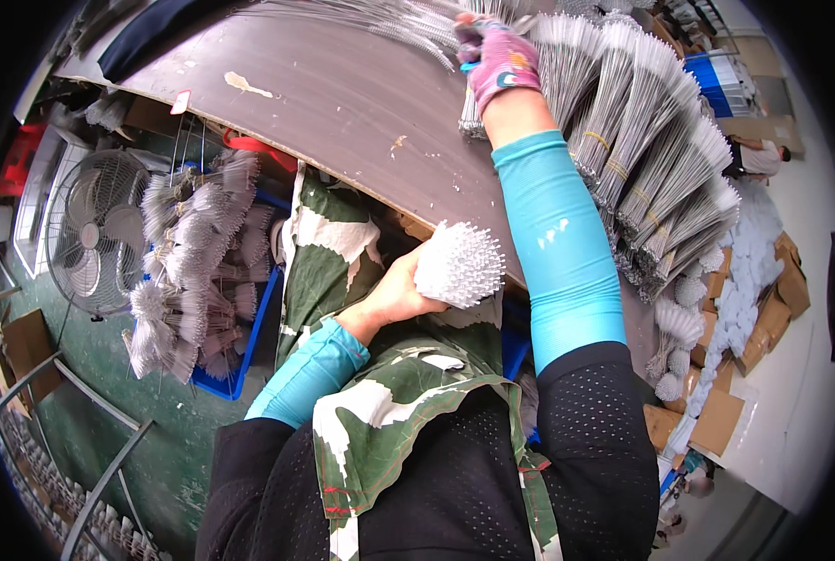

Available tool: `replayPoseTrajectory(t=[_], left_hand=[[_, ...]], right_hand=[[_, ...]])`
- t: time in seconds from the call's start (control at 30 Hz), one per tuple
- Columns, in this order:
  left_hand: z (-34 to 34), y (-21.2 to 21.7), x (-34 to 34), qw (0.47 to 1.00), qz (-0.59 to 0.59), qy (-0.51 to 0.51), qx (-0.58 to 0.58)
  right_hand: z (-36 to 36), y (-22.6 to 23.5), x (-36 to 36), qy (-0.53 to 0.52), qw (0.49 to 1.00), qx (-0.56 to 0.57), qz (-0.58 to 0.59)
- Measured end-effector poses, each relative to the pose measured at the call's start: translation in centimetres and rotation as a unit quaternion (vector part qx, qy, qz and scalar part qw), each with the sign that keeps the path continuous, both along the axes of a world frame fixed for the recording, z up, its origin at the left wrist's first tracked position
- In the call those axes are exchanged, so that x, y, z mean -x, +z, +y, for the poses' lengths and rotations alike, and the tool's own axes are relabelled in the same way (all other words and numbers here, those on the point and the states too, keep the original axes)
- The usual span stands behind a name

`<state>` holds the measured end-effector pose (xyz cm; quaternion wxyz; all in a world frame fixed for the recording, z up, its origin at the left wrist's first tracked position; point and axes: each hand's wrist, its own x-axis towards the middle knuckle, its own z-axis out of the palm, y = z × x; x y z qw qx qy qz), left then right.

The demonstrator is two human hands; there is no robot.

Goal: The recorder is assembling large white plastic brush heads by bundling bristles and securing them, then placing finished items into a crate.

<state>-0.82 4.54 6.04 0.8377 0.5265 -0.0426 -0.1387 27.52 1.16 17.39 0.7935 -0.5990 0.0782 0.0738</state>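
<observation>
At the table's near edge, in front of my body, my left hand [394,297] is wrapped round a bundle of thin wire brushes [461,266]. Their white bristly tips point up toward me in a round cluster; the lower stems are hidden. My right hand [503,58], in a pinkish-purple fingerless glove, is stretched across the table with its fingers curled in. Whatever is in them is hidden and slightly blurred. Beside it on the left lie loose thin wire brushes [394,21]. Just to its right, banded bundles of the same brushes [614,103] are stacked.
The brown table [343,117] has worn patches. On the left stand a floor fan [90,224] and a blue crate [240,374] heaped with brush bundles [198,243]. A metal rail [100,486] is at lower left. Cardboard boxes [717,421] and another person [759,157] are on the right.
</observation>
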Motion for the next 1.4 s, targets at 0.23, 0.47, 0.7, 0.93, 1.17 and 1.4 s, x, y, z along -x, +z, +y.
replayPoseTrajectory(t=[0.23,0.47,0.7,0.93,1.17,1.4], left_hand=[[-0.1,-0.1,0.6,1.0,0.003,0.005,-0.015],[-1.4,-1.6,0.5,0.996,-0.073,0.047,-0.035],[-1.3,-1.4,1.0,0.997,-0.074,-0.021,-0.025],[-1.8,-2.2,1.3,0.977,-0.142,-0.103,-0.124],[-2.0,-1.8,1.8,0.983,-0.129,-0.078,-0.104],[-2.4,-1.6,1.7,0.979,-0.152,-0.087,-0.102]], right_hand=[[-4.5,2.0,7.9,0.127,0.986,0.097,-0.057],[-13.5,1.1,18.8,0.223,0.95,0.217,0.029],[-15.1,-0.5,25.7,0.146,0.978,0.139,0.056],[-14.7,-1.6,27.1,0.096,0.971,0.218,-0.011],[-14.5,-1.4,27.7,0.089,0.963,0.251,-0.032],[-16.5,-0.3,27.7,0.127,0.973,0.189,0.021]])
